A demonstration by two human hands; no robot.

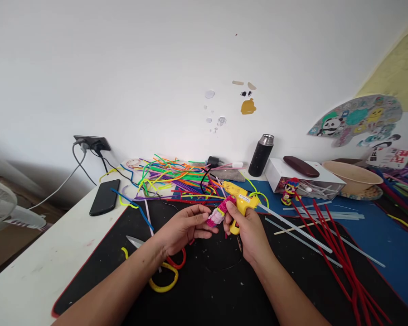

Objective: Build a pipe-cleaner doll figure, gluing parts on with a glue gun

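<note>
A small pink, white and yellow-green fuzzy pipe-cleaner piece (219, 213) sits between the 2 hands, its long axis slanting from the left hand (182, 227) up and away toward the right hand (250, 228), both equally near. The left hand, half curled, has its thumb and fingers on the lower end; the right hand's thumb presses the upper end. A yellow plastic glue gun (242, 198) is just beyond the right thumb; whether those fingers touch its handle, I cannot tell.
</note>
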